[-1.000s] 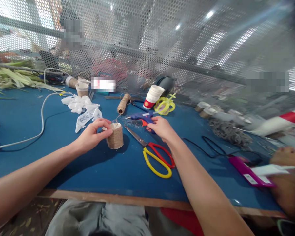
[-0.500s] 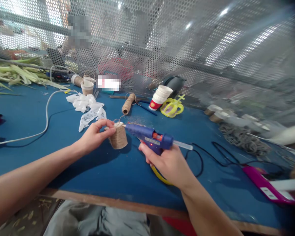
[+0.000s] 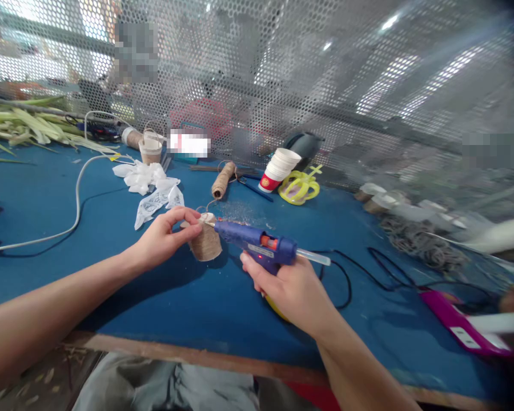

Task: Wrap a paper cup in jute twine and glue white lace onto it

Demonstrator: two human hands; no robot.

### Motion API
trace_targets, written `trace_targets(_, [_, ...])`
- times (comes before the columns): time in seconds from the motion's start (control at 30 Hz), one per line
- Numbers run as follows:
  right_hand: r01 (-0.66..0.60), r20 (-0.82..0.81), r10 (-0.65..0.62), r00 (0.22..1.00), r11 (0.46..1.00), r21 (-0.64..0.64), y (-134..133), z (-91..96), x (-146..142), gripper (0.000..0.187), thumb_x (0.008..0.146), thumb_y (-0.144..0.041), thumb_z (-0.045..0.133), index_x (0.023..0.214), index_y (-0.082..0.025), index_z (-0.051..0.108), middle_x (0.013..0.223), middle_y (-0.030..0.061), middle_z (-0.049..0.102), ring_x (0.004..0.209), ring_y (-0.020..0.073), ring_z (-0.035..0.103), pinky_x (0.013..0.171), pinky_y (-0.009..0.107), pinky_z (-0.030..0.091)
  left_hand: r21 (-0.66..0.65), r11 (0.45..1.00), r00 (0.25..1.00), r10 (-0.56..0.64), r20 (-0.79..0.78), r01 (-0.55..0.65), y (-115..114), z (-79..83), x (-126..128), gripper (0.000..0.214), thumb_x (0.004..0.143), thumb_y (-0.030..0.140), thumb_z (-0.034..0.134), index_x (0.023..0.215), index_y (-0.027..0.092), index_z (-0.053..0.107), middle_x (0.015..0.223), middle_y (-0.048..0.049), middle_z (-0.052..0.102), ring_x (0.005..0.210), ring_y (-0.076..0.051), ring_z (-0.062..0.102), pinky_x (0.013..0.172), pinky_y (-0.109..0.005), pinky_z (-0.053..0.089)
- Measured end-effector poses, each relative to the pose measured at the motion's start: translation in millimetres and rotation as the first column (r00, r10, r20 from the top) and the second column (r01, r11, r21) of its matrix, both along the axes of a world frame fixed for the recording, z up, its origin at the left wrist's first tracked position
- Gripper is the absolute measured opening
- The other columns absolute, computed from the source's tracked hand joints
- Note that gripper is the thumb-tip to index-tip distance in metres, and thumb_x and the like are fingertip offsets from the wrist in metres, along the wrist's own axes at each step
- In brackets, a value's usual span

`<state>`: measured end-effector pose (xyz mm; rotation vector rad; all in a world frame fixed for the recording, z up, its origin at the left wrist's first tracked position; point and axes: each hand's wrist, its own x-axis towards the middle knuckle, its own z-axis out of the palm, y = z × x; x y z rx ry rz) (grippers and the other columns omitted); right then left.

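Note:
My left hand (image 3: 171, 233) pinches the left side of a small twine-wrapped cup (image 3: 206, 244), which tilts a little above the blue table. In my right hand (image 3: 289, 282) is a blue hot glue gun (image 3: 257, 238), a clear glue stick jutting from its back and a small red light lit. The gun's nozzle points left and meets or nearly meets the cup's white upper edge; I cannot tell which. A strand of twine loops from the cup's top towards a twine roll (image 3: 223, 180) behind it. Part of a yellow ring shows below my right hand.
Crumpled white plastic (image 3: 149, 182) lies behind my left hand. Stacked paper cups (image 3: 280, 170) and a yellow crown-like frame (image 3: 300, 187) stand at the back. At right are grey cord coils (image 3: 424, 242) and a magenta power strip (image 3: 458, 325). A mesh wall (image 3: 257, 74) rises behind.
The glue gun has shifted slightly left along the cup's upper edge. My left hand keeps its pinch on the cup. The view has turned very slightly.

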<state>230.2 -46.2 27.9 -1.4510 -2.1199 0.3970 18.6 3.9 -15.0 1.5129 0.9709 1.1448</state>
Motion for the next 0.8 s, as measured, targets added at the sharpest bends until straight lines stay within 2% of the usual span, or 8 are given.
trace_targets(0.13, [0.033, 0.030, -0.033, 0.999, 0.999, -0.022, -0.1, 3.2, 0.6, 0.030, 0.084, -0.033, 0.048, 0.060, -0.019, 0.058, 0.046, 0.0004, 0.059, 0.050, 0.0173, 0.060, 0.052, 0.028, 0.046, -0.012, 0.999, 0.999, -0.030, 0.033, 0.030, -0.2, -0.8, -0.4, 0.020, 0.077, 0.034, 0.060, 0.069, 0.016, 0.052, 0.105, -0.0085, 0.058, 0.106, -0.024, 0.052, 0.093, -0.039, 0.035])
trace_targets(0.43, [0.012, 0.015, -0.011, 1.000, 0.999, -0.032, -2.8, 3.8, -1.0, 0.030, 0.084, -0.033, 0.047, 0.060, -0.020, 0.058, 0.043, -0.0011, 0.057, 0.048, 0.0165, 0.059, 0.050, 0.026, 0.046, -0.023, 0.995, 0.993, -0.091, 0.075, 0.093, 0.2, -0.2, -1.1, 0.025, 0.077, 0.039, 0.061, 0.071, 0.016, 0.052, 0.115, -0.0117, 0.060, 0.111, -0.025, 0.053, 0.093, -0.041, 0.038])
trace_targets(0.6, [0.040, 0.000, -0.040, 0.999, 0.998, -0.043, -1.4, 4.4, 0.2, 0.029, 0.083, -0.034, 0.047, 0.060, -0.020, 0.057, 0.045, -0.0002, 0.058, 0.049, 0.0171, 0.060, 0.051, 0.027, 0.047, -0.021, 0.996, 0.996, -0.083, 0.032, 0.083, 1.1, 0.0, -2.8, 0.027, 0.076, 0.040, 0.061, 0.068, 0.017, 0.052, 0.113, -0.0118, 0.062, 0.116, -0.028, 0.048, 0.098, -0.045, 0.032])
trace_targets(0.8, [0.041, 0.002, -0.041, 0.999, 0.997, -0.065, -0.6, 4.0, 0.9, 0.030, 0.083, -0.035, 0.047, 0.059, -0.020, 0.056, 0.044, -0.0007, 0.057, 0.045, 0.0158, 0.057, 0.049, 0.027, 0.046, 0.008, 0.995, 0.995, -0.098, -0.014, 0.098, 3.3, -1.4, -5.5, 0.023, 0.077, 0.039, 0.060, 0.070, 0.018, 0.053, 0.108, -0.0103, 0.064, 0.119, -0.025, 0.044, 0.103, -0.043, 0.026])
